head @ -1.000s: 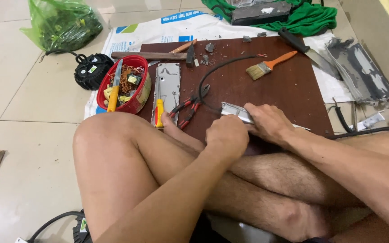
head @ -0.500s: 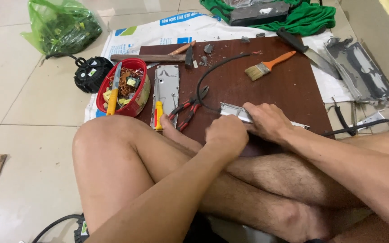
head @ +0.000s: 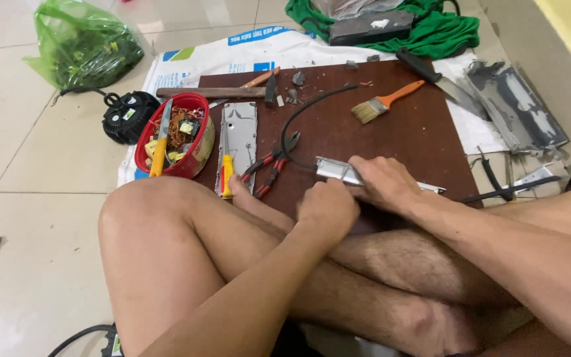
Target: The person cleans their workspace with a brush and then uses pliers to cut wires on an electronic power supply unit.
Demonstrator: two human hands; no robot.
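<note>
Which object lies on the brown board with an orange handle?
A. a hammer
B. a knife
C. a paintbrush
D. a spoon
C: the paintbrush with the orange handle and pale bristles lies on the brown board, beyond the right hand.

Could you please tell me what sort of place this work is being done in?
Probably a home floor used as a makeshift repair spot: pale floor tiles, a brown work board, and pliers and a paintbrush.
</note>
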